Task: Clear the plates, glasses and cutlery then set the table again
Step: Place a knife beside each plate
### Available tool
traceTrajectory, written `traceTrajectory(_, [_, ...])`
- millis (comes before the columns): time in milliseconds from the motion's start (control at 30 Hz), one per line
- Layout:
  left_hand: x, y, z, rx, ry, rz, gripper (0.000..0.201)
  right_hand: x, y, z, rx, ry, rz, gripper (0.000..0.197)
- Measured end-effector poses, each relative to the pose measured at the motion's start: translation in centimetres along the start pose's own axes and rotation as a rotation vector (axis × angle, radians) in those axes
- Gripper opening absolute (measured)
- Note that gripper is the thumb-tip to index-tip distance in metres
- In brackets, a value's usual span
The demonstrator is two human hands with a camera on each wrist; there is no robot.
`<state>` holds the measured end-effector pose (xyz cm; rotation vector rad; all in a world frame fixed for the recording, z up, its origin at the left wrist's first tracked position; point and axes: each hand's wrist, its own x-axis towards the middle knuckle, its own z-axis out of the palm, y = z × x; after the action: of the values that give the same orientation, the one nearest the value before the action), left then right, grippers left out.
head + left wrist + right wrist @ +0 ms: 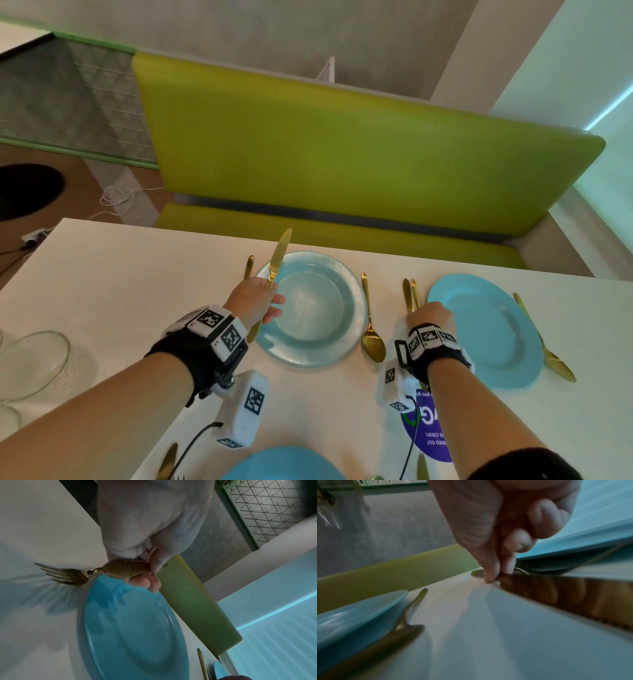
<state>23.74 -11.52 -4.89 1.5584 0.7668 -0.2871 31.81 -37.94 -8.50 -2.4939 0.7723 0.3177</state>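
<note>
Left grip (255, 301) pinching slim gold knife (278, 257), round glossy blue plate (310, 308)

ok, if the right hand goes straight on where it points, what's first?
The right hand pinches the gold knife with its fingertips pointing down, so the table comes first. It looks practically at contact, though depth is unclear.

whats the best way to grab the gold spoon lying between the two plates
Take the gold spoon by its thin handle, near the far end, pinching from above. It lies flat on the table with the bowl toward the person; the handle end sits beside the rim of the glassy blue plate, with bare table on its right side, so coming from that side probably leaves the fingers most room.
</note>
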Motion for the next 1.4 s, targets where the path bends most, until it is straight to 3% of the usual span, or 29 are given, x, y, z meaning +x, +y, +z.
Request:
traceTrajectory(267, [0.2, -0.3, 0.0, -0.002, 0.003, -0.011, 0.014, 0.4, 0.1, 0.6, -0.170, 0.055, -0.051, 0.015])
traceTrajectory(500, [0.3, -0.7, -0.2, -0.025, 0.012, -0.021, 0.013, 0.7, 0.2, 0.6, -0.142, 0.019, -0.048, 0.028])
traceTrajectory(733, [0.2, -1.3, -0.4, -0.012, 0.057, -0.012, 0.015, 0.6, 0.3, 0.6, -0.205, 0.046, -0.072, 0.015])
traceTrajectory(833, [-0.2, -1.8, -0.8, 0.013, 0.066, -0.019, 0.016, -0.2, -0.3, 0.3, -0.220, 0.034, -0.111, 0.026])
traceTrajectory(933, [-0.7, -2.0, -1.4, 0.053, 0.042, -0.043, 0.017, -2.1, -2.1, -0.6, -0.290, 0.044, -0.236, 0.037])
traceTrajectory(1100, [-2.9, -1.4, -1.8, 0.161, -0.023, -0.066, 0.006, -9.4, -4.8, -1.5, -0.323, 0.008, -0.686, 0.024])
traceTrajectory(1200, [-4.7, -1.2, -1.6, 0.273, -0.118, -0.060, 0.020, -14.8, -5.2, -0.6, -0.353, -0.087, -0.885, 0.029])
traceTrajectory(1300, [-6.7, -1.3, -2.1, 0.458, -0.255, 0.004, 0.023, -19.3, -5.0, 1.0, -0.477, -0.138, -1.033, 0.032])
traceTrajectory(1400, [-8.9, -1.8, -4.3, 0.624, -0.349, 0.079, 0.014, -23.3, -4.6, 2.7, -0.542, -0.158, -1.074, 0.028])
